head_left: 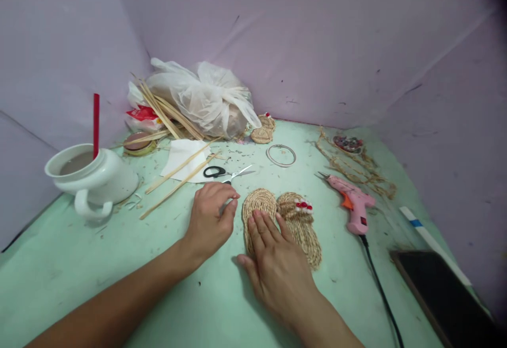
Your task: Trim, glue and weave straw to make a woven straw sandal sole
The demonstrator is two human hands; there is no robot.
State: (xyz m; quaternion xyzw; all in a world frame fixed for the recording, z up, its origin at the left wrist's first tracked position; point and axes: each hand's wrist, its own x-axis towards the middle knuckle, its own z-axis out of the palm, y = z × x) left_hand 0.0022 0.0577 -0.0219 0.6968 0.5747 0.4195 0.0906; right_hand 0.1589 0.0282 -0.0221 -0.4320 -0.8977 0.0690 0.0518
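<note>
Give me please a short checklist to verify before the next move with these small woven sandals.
1. Right hand lies flat on the plain woven sole: ok.
2. Sandal with red beads lies beside that sole, touching it: ok.
3. Left hand fingers pinched; whether they hold something: cannot tell.
4. Scissors on the table just beyond the left hand: ok.
5. Pink glue gun lies apart from both hands: ok; hot or not: cannot tell.

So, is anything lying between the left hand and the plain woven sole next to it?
Nothing visible. The left hand sits just left of the plain woven sole, with only a narrow strip of bare table between them. The right hand lies flat on the sole's near end.
</note>
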